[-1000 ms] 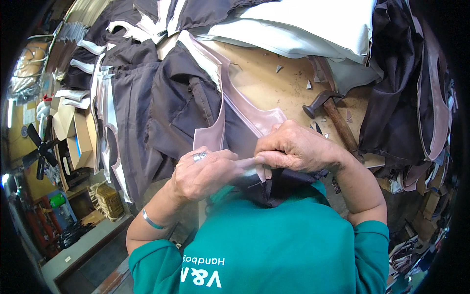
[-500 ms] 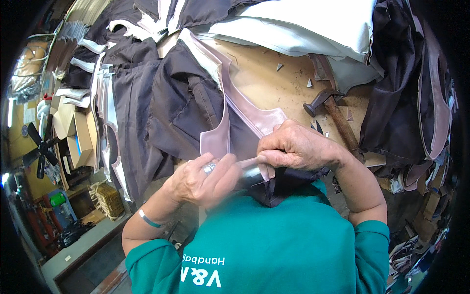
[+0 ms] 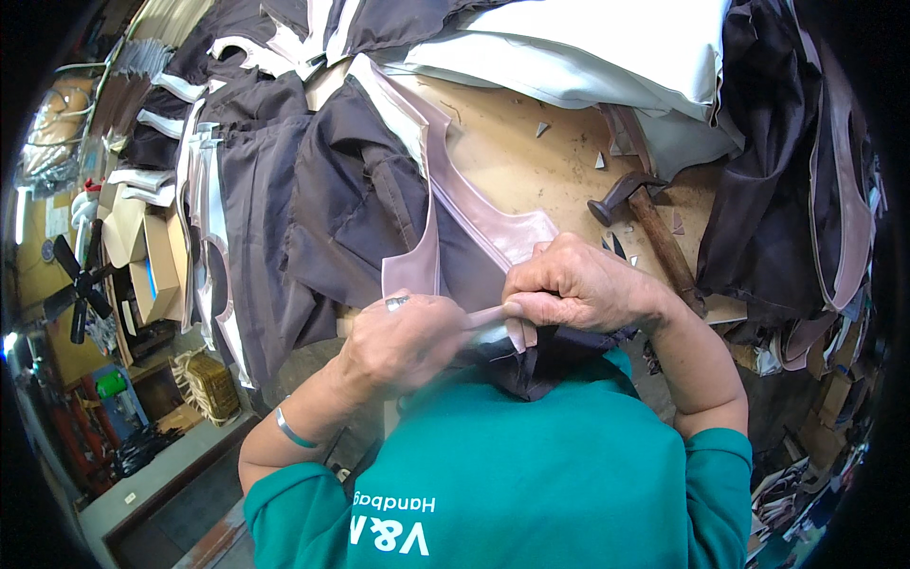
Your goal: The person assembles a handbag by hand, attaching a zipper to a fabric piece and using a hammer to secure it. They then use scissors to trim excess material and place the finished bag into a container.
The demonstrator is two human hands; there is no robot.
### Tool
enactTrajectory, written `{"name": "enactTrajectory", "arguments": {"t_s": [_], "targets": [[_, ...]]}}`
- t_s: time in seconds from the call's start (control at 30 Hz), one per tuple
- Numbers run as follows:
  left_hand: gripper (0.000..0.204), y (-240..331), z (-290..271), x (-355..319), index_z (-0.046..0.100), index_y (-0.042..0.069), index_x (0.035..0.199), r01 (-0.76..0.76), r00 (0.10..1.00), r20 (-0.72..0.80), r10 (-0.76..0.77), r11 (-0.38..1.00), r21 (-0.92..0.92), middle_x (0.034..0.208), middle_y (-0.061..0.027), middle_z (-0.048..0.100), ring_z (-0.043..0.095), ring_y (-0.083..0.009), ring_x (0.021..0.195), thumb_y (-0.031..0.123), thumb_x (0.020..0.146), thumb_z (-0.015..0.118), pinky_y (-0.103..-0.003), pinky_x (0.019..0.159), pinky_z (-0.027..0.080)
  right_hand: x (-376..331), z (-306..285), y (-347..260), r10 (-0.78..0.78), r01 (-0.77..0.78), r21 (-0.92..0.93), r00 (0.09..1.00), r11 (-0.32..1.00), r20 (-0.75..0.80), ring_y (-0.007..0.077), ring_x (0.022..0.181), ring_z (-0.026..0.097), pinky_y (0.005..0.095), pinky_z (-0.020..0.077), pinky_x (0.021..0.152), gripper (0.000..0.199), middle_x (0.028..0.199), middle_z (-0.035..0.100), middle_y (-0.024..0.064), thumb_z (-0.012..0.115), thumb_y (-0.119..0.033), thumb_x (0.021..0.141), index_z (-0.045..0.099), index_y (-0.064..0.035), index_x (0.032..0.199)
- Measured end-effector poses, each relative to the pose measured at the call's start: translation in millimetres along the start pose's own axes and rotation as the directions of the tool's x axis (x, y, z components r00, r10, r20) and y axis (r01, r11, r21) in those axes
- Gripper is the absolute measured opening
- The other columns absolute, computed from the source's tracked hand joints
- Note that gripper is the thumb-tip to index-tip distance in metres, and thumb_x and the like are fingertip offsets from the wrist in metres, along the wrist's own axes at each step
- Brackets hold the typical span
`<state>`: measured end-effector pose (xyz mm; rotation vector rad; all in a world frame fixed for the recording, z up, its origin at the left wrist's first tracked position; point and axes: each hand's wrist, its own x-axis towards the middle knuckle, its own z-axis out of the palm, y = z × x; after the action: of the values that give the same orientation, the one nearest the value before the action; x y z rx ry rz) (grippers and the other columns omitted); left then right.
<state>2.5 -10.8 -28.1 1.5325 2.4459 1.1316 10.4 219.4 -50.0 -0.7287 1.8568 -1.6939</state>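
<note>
A dark brown fabric lining (image 3: 355, 194) lies at the table's near edge, with glossy pink trim (image 3: 479, 213) sewn along its curved edges. My right hand (image 3: 573, 284) is closed, thumb and fingers pinching the trim where it folds. Between my hands runs a narrow pink strip (image 3: 488, 319), pulled straight. My left hand (image 3: 403, 341), a ring on one finger, is closed round the strip's other end; motion blurs its lower side and its fingertips are hidden. Below the right hand, a dark fabric corner (image 3: 521, 375) hangs against my green shirt.
A hammer (image 3: 627, 196) with a wooden handle lies right of my right hand, beside scissor tips (image 3: 614, 247) and small scraps. White sheet material (image 3: 588, 57) covers the table's far side. More dark linings are heaped left and right. At far left stands a black fan (image 3: 81, 289).
My left hand has turned over and moved up slightly, its knuckles now facing up. More of the pink strip shows taut between my hands. My right hand has barely moved.
</note>
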Motion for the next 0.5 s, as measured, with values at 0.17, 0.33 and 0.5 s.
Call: {"name": "enactTrajectory", "arguments": {"t_s": [0.17, 0.33, 0.5], "targets": [[0.033, -0.5, 1.4, -4.7, 0.053, -0.005, 0.097, -0.128, 0.992, 0.01, 0.129, 0.969, 0.211, 0.073, -0.0154, 0.062, 0.063, -0.0206, 0.062, -0.001, 0.068, 0.069, -0.026, 0.047, 0.047, 0.3, 0.9, -0.6, 0.003, -0.003, 0.009, 1.0, 1.0, -0.009, 0.0131, 0.054, 0.06, 0.0248, 0.0446, 0.051, 0.024, 0.061, 0.063, 0.0038, 0.049, -0.012, 0.087, 0.062, -0.0015, 0.071], [0.028, 2.9, -1.9, 0.7, 0.055, -0.008, 0.089, -0.213, 0.977, 0.065, 0.205, 0.878, 0.428, 0.082, -0.016, 0.059, 0.06, -0.0194, 0.061, 0.008, 0.066, 0.06, -0.028, 0.052, 0.048, 0.3, -1.8, -0.7, -0.004, 0.004, 0.023, 1.0, 1.0, 0.002, 0.013, 0.053, 0.059, 0.025, 0.0442, 0.051, 0.024, 0.059, 0.063, 0.0038, 0.049, -0.013, 0.087, 0.062, -0.0019, 0.07], [0.026, 6.3, -5.4, -0.3, 0.055, -0.006, 0.088, -0.157, 0.987, 0.084, 0.136, 0.917, 0.366, 0.078, -0.0147, 0.058, 0.059, -0.0205, 0.061, 0.007, 0.067, 0.06, -0.028, 0.055, 0.049, 2.3, -5.3, -8.3, 0.006, -0.006, -0.018, 0.999, 1.0, 0.032, 0.0138, 0.054, 0.059, 0.0265, 0.0438, 0.052, 0.025, 0.059, 0.062, 0.0037, 0.048, -0.015, 0.086, 0.062, -0.0037, 0.069]]}}
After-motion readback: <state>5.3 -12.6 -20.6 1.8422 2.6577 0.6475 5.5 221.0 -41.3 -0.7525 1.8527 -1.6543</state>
